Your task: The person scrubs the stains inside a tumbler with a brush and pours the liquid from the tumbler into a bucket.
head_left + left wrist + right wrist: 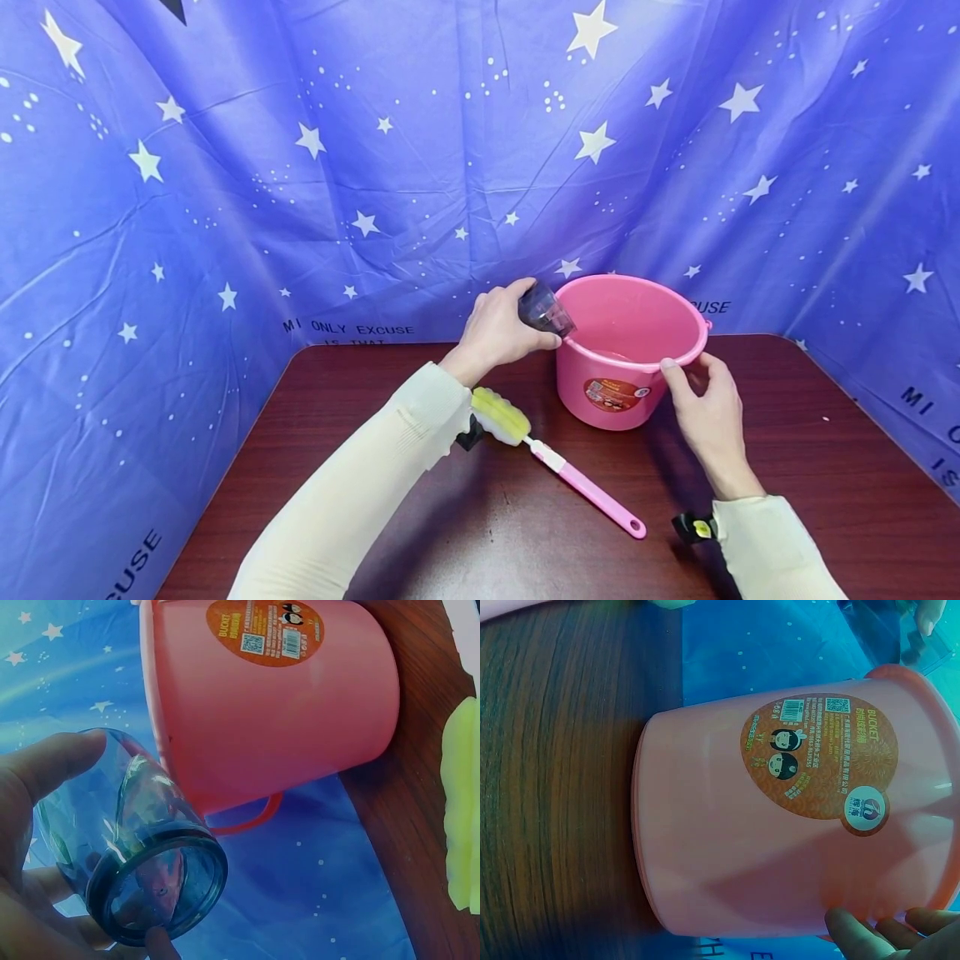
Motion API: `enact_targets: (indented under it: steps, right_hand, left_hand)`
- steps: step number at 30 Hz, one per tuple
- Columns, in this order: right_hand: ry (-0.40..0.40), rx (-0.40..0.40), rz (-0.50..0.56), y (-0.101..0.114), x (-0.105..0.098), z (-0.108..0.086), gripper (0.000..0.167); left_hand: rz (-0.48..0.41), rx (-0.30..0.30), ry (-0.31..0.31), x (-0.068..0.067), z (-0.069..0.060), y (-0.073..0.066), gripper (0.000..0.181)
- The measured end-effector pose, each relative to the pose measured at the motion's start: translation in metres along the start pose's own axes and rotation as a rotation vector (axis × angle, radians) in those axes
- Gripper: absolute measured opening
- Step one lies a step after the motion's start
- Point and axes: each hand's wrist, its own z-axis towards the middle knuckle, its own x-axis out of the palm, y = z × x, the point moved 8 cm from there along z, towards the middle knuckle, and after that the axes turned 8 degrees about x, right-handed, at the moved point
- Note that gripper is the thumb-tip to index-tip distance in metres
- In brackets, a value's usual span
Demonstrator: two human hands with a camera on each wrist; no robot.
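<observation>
My left hand (497, 327) holds a dark, see-through glass cup (545, 309), thumb and fingers wrapped round its side. The cup is tilted, its mouth at the left rim of a pink plastic bucket (600, 371). In the left wrist view the thick base of the cup (157, 881) faces the camera; I cannot tell whether it contains liquid. My right hand (708, 417) grips the bucket at its right front, thumb on the rim, other fingers against the outer side. The bucket stands upright, its orange label (817, 757) facing me.
A cup brush with a yellow and white sponge head (501, 417) and a pink handle (600, 496) lies in front of the bucket, partly under the left forearm. The dark red wooden table (825, 433) ends at a blue star-patterned curtain (465, 167) behind and at both sides.
</observation>
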Motion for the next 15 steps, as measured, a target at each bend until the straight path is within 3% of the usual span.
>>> enact_targets:
  steps: [15]
  right_hand:
    - [-0.010,-0.005,-0.010,0.0000,-0.0001,0.0003,0.057]
  left_hand:
    - [0.028,-0.030,0.037,0.0005,0.0047,-0.0005,0.089]
